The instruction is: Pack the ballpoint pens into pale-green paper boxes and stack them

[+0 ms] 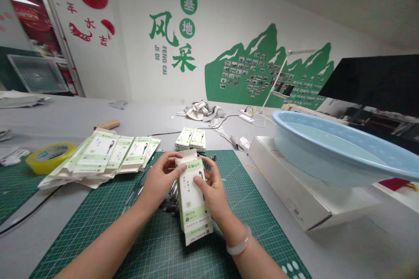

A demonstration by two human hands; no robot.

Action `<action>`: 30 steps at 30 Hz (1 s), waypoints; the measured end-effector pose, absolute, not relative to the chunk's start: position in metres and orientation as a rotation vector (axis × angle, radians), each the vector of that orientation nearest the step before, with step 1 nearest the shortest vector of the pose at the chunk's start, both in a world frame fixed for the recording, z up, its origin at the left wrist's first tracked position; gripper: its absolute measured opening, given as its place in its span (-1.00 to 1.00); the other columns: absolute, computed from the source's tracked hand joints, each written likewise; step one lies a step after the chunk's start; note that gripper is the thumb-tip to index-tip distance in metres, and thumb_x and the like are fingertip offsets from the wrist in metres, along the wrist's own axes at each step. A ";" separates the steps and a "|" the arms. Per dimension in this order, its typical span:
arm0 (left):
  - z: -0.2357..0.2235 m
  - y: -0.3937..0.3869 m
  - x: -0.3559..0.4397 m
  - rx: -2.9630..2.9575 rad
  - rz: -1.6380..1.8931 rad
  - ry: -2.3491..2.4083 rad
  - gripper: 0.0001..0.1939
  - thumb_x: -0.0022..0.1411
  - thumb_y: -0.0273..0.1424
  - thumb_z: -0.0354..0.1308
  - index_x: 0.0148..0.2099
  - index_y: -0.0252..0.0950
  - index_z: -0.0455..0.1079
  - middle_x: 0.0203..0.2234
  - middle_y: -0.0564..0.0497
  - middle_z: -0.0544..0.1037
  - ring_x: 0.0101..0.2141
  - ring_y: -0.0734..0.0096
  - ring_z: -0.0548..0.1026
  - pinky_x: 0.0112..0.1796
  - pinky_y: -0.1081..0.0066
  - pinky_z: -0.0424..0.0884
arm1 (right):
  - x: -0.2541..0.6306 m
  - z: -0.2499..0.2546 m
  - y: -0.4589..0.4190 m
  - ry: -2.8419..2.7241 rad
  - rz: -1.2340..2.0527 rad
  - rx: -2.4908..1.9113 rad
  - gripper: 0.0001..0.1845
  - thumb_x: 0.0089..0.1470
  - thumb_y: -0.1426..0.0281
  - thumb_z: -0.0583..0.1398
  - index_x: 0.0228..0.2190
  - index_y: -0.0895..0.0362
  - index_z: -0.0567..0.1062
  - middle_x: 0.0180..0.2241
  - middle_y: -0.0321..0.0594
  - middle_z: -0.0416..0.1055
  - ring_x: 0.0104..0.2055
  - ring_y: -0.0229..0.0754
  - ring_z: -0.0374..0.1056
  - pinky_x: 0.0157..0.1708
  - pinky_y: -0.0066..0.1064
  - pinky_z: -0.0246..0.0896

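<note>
Green-and-white printed carton (pixel 193 200) above the cutting mat (pixel 248 218), left hand (pixel 162 178) and right hand (pixel 214 189) both clamped on its sides, far flap up; I judge it unfinished. Beyond, I'd log the small carton stacks (pixel 184 137) as done; flat-looking cartons (pixel 98 152) at left seem to remain.

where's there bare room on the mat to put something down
The green mat is bare between the right forearm and white box, and between it and the left forearm, below the held carton. Crowded: left, piled cartons beside yellow tape; by the left hand, dark pieces.
</note>
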State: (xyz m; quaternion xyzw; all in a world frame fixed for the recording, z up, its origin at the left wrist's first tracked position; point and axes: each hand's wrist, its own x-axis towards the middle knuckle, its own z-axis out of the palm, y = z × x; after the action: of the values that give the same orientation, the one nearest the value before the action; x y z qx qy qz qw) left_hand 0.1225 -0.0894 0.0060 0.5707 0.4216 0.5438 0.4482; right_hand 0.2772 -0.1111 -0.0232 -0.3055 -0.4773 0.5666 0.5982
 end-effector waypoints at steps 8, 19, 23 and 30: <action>0.011 -0.085 0.114 1.241 1.292 1.003 -0.39 0.14 -0.09 0.10 0.16 -0.31 0.29 -0.10 -0.19 0.54 -0.11 0.10 0.49 -0.16 0.20 0.43 | 0.276 -0.028 -0.110 -1.179 1.315 -0.735 -0.46 0.01 0.38 0.26 0.02 -0.06 0.23 -0.19 -0.22 0.45 -0.33 -0.15 0.44 -0.39 -0.33 0.37; 0.013 -0.082 0.108 1.202 1.078 1.016 -0.52 0.01 -0.19 0.26 -0.03 -0.32 0.49 -0.18 -0.15 0.59 -0.17 0.14 0.51 -0.18 0.26 0.43 | 0.275 -0.030 -0.110 -1.195 1.326 -0.751 -0.43 -0.02 0.34 0.27 0.01 -0.01 0.19 -0.21 -0.20 0.47 -0.37 -0.15 0.45 -0.39 -0.30 0.37; 0.012 -0.080 0.105 1.228 1.067 1.082 -0.54 0.02 -0.20 0.25 -0.05 -0.32 0.50 -0.23 -0.16 0.60 -0.24 0.18 0.52 -0.28 0.30 0.45 | 0.275 -0.034 -0.109 -1.244 1.285 -0.783 -0.44 -0.03 0.37 0.28 0.00 0.01 0.23 -0.22 -0.20 0.48 -0.30 -0.12 0.45 -0.36 -0.32 0.36; 0.015 -0.082 0.103 1.233 1.080 1.110 -0.60 0.01 -0.22 0.26 -0.11 -0.32 0.52 -0.27 -0.16 0.60 -0.29 0.22 0.52 -0.30 0.31 0.44 | 0.275 -0.034 -0.111 -1.125 1.654 -0.675 -0.40 -0.04 0.26 0.28 0.01 0.09 0.23 -0.25 -0.13 0.49 -0.37 -0.11 0.46 -0.37 -0.28 0.35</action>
State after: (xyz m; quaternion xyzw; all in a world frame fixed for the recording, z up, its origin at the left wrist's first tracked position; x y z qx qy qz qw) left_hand 0.1031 -0.0820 0.0153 0.5206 0.4688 0.4561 0.5488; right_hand 0.2747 -0.1106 -0.0339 -0.2782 -0.4636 0.6819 0.4927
